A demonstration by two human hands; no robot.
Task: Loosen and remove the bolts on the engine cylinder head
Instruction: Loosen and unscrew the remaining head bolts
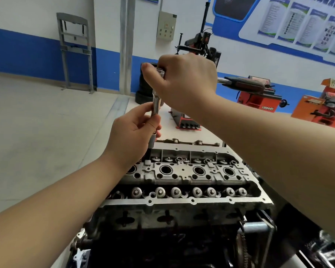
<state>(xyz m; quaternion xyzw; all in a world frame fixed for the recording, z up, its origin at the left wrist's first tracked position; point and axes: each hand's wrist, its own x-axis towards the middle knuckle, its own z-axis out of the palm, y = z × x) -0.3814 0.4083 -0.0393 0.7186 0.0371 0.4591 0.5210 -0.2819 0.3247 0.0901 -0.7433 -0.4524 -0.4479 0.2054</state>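
Steel extension bar [156, 105] in both hands, socket tip hidden behind left hand [132, 130], right hand [184, 78]

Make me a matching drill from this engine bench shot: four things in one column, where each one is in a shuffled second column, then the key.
Things:
1. left hand
2. right hand
3. ratchet handle
4. cylinder head

Places:
A. sticks out to the right past the right hand
B. pinches the lower part of the extension bar
C. lies below both hands, valve springs exposed
D. grips the top of the tool, over the extension bar

Pairs: 1-B, 2-D, 3-A, 4-C
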